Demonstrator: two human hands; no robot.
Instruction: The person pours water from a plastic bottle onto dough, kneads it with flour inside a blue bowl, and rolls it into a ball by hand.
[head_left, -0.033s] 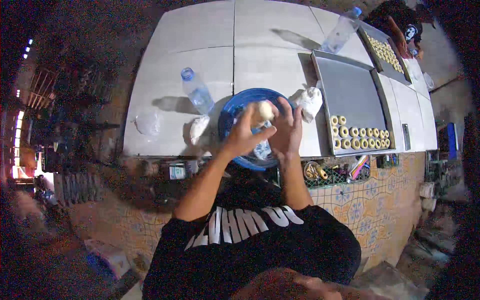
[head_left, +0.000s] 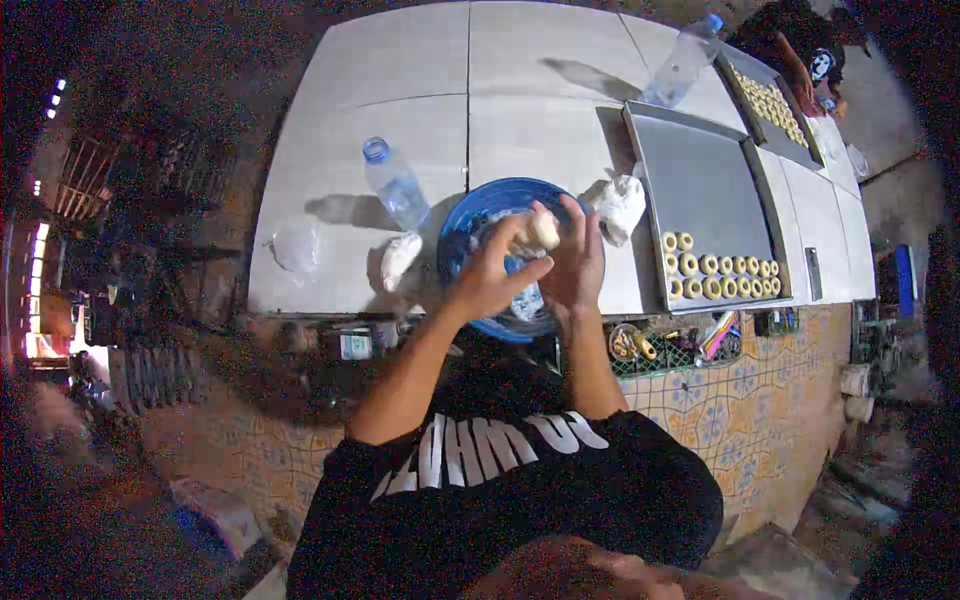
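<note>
A small pale dough ball (head_left: 543, 231) is between my hands, above a blue basin (head_left: 462, 212) with whitish dough or flour smeared inside. My left hand (head_left: 494, 278) is curled, with its fingers closed on the ball. My right hand (head_left: 576, 270) is beside the ball with its fingers stretched upward and apart; whether its palm touches the ball is unclear. Part of the basin's inside is hidden behind my hands. A white plastic bag (head_left: 620, 208) stands right of the basin, and a smaller white bag (head_left: 400, 260) lies on its left.
A metal tray (head_left: 700, 180) holds rows of ring-shaped dough pieces (head_left: 711, 287) at its near end. Farther right is a fuller tray (head_left: 770, 108), beside another person's arm (head_left: 797, 78). Clear bottles (head_left: 398, 190) stand left of the basin and at the back right. A crumpled clear bag (head_left: 296, 246) lies left.
The dough ball has shifted slightly right and down between my hands. My left fingers have moved a little with it, and my right fingers sit closer together.
</note>
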